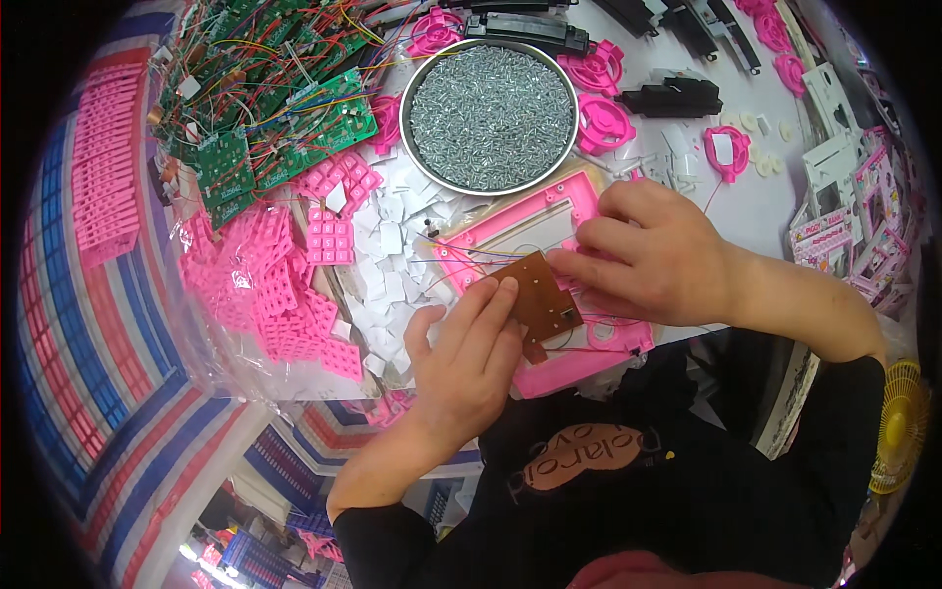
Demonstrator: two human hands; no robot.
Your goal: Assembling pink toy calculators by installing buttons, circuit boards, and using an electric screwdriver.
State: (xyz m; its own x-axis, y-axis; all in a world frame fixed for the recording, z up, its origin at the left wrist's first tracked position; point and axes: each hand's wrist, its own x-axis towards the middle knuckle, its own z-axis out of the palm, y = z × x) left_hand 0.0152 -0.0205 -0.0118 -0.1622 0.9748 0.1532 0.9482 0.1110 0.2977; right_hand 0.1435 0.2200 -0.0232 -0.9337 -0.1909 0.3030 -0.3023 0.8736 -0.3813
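Observation:
A pink plastic panel with a rectangular window lies in front of me. Over its lower part, tilted, is a brown circuit board with thin coloured wires running off its upper left side. My left hand grips the board's left side, index and middle fingertips on its face. Bent over the board's right edge, my right hand has its fingers closed together low against the panel. Whatever is between those fingertips is hidden.
A round metal bowl of small screws stands beyond the panel. White paper pieces, pink keypads and wired green circuit boards are heaped to the left. Black plastic parts, pink rings and printed panels lie right.

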